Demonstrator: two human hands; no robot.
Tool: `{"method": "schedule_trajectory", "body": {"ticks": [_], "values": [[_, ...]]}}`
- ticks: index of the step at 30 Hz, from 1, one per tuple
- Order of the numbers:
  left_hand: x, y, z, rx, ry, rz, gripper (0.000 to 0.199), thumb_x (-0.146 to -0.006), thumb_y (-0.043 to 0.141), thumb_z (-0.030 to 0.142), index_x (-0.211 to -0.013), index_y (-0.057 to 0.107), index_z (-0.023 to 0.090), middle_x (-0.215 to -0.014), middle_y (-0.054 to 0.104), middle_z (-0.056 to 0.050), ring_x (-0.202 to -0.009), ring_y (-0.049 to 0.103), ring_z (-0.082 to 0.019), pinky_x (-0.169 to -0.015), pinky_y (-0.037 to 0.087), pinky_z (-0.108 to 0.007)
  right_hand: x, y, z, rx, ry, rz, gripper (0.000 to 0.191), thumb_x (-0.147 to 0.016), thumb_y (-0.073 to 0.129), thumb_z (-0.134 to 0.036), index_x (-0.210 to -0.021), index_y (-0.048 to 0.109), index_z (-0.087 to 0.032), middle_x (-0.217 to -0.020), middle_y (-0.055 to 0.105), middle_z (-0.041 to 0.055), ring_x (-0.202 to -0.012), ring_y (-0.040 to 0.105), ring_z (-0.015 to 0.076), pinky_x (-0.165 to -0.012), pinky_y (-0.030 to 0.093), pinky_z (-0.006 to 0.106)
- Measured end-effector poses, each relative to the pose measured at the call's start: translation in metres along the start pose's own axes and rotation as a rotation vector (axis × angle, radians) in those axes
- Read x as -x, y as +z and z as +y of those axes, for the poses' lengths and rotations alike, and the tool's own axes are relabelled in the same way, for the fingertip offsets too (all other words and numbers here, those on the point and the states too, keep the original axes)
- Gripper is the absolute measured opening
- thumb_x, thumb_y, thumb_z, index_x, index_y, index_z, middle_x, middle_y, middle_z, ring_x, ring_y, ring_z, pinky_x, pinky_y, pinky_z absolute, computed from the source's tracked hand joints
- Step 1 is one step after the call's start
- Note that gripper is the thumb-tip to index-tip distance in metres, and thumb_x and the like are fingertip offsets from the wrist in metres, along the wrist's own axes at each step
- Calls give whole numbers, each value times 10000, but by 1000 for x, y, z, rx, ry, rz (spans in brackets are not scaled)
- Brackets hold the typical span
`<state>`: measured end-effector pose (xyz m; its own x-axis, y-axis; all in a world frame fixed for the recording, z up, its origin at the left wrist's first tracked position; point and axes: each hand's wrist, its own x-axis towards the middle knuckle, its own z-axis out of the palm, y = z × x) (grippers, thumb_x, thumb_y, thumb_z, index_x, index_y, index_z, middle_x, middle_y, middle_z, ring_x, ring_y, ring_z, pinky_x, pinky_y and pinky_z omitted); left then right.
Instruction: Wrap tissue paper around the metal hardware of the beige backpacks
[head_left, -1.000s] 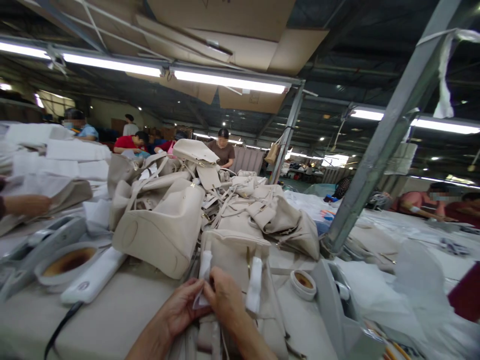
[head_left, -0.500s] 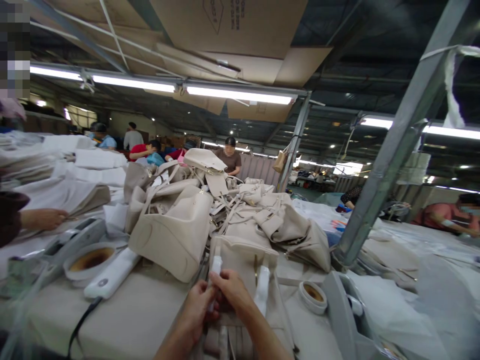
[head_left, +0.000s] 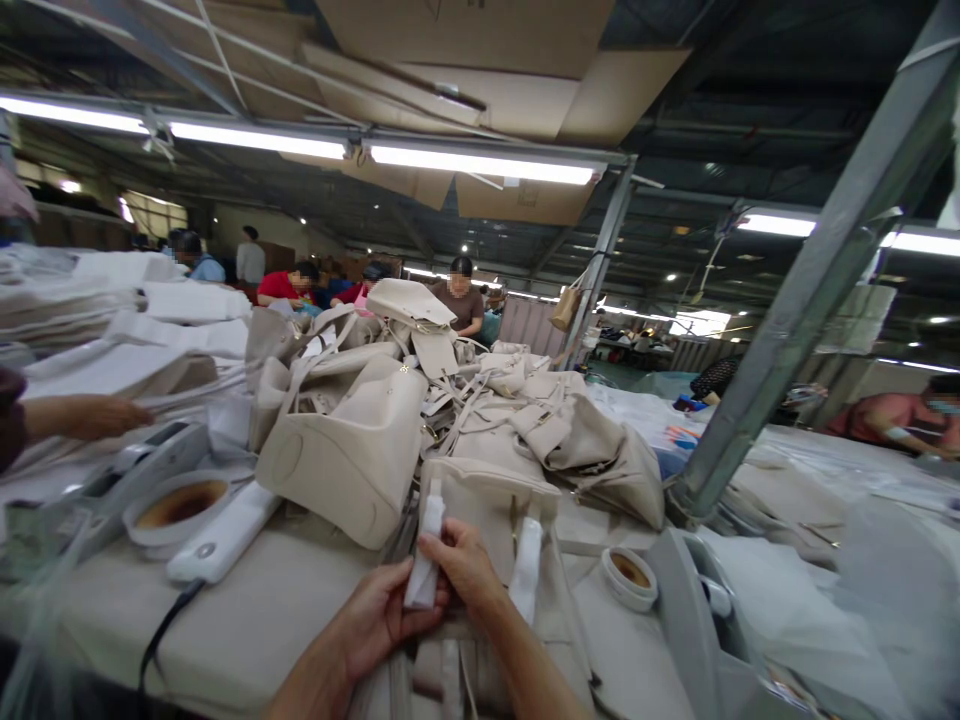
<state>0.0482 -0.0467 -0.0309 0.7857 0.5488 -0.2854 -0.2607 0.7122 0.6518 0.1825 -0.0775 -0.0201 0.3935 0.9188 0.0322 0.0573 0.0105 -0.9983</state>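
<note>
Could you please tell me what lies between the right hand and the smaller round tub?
From the right hand to the tub, the head view shows a white-wrapped strip, the beige bag's edge, then beige surface.

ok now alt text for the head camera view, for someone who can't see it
A person's left hand and right hand hold a narrow white-wrapped strip over a beige bag. Beyond rises a heap of beige bags, with co-workers in the background.

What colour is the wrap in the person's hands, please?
The wrap is white; the head view shows it best.
</note>
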Motion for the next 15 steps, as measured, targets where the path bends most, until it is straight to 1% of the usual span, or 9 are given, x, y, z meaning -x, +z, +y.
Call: {"method": "schedule_trajectory", "body": {"ticks": [2, 4, 5, 7, 9, 10, 12, 14, 15], "values": [[1, -1, -1, -24, 8, -35, 294, -910, 574, 256, -997, 689, 1, -875, 745, -175, -746, 725, -213, -658, 619, -289, 1, 0, -1, 1, -2, 9, 327, -606, 716, -454, -667, 554, -176, -552, 478, -59, -513, 410, 93, -467, 319, 220], [1, 0, -2, -16, 20, -22, 288, -905, 586, 259, -979, 700, 6, -852, 747, -167, -719, 724, -208, -638, 622, -288, 4, -3, -4, 2, -10, -2, 315, -624, 720, -441, -672, 564, -171, -565, 487, -56, -531, 418, 93, -486, 332, 216], [1, 0, -3, -4, 30, -9, 280, -909, 579, 253, -964, 706, 10, -844, 747, -165, -706, 724, -205, -633, 623, -290, 7, -6, -6, -5, -5, -35, 311, -640, 710, -444, -688, 580, -165, -578, 505, -50, -536, 426, 93, -495, 341, 215], [1, 0, -4, 4, 47, 0, 273, -913, 570, 242, -938, 714, 11, -842, 748, -169, -698, 726, -206, -631, 625, -294, 15, -12, -12, -46, 21, -176, 279, -673, 684, -416, -750, 622, -154, -629, 558, -32, -541, 445, 88, -509, 350, 211], [2, 1, -5, -7, 64, -8, 264, -907, 580, 235, -917, 720, 12, -823, 746, -167, -692, 725, -204, -628, 625, -289, 23, -18, -17, -98, 42, -327, 226, -675, 662, -329, -814, 649, -151, -685, 602, -16, -551, 465, 83, -516, 346, 202], [2, 1, -6, -15, 73, -15, 255, -901, 589, 231, -912, 722, 14, -807, 744, -161, -688, 723, -200, -626, 624, -285, 26, -19, -19, -117, 43, -366, 215, -660, 653, -281, -832, 653, -152, -703, 614, -13, -560, 475, 84, -517, 343, 198], [3, 2, -6, -21, 90, -19, 232, -891, 605, 221, -907, 724, 22, -774, 740, -144, -673, 717, -188, -622, 623, -275, 28, -20, -19, -109, 29, -345, 226, -615, 627, -215, -832, 646, -152, -709, 621, -15, -574, 488, 91, -518, 348, 197], [4, 2, -7, -15, 98, -3, 206, -879, 625, 209, -905, 723, 30, -776, 742, -135, -674, 717, -183, -618, 621, -264, 27, -16, -17, -44, 13, -270, 227, -599, 593, -214, -815, 629, -157, -693, 609, -23, -570, 485, 98, -513, 354, 206], [4, 2, -7, -11, 96, 9, 189, -867, 643, 201, -899, 722, 33, -780, 743, -131, -675, 718, -182, -615, 620, -260, 25, -14, -15, 28, -7, -233, 218, -601, 577, -222, -806, 619, -161, -682, 598, -30, -562, 475, 99, -510, 353, 210]]}}
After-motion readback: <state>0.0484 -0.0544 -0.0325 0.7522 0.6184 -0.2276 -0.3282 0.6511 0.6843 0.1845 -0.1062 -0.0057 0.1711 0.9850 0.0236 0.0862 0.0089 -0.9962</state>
